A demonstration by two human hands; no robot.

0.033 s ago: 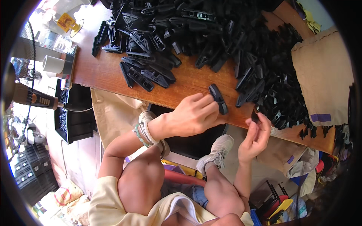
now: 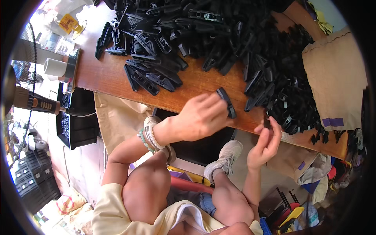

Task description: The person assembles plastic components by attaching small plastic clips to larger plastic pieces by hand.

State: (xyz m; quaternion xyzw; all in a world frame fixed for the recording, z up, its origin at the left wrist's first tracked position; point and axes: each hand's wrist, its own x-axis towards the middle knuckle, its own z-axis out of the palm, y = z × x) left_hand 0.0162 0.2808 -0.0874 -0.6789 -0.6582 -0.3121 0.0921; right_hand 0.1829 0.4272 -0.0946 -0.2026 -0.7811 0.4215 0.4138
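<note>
My left hand (image 2: 201, 118), wearing bracelets at the wrist, is closed at the table's front edge. Its fingers grip a long black plastic part (image 2: 227, 103), tilted, with rounded ends. To the right, my right hand (image 2: 264, 144) is raised with its palm partly turned up. Between its thumb and fingertips is a small dark piece (image 2: 267, 123), mostly hidden by the fingers. A big heap of similar long black parts (image 2: 203, 27) covers the far side of the table. Smaller black pieces (image 2: 290, 105) are piled beyond my right hand.
The brown wooden table (image 2: 196, 86) ends just above my knees. A brown paper bag (image 2: 337, 82) stands at its right end. On the left are a fan (image 2: 19, 94), a toilet roll (image 2: 55, 67) and a black bin (image 2: 80, 129) holding dark parts. Brown cloth (image 2: 117, 121) hangs below the edge.
My left hand has shifted slightly and is blurred, with the black part still in its fingers. My right fingertips have moved a little around the small piece.
</note>
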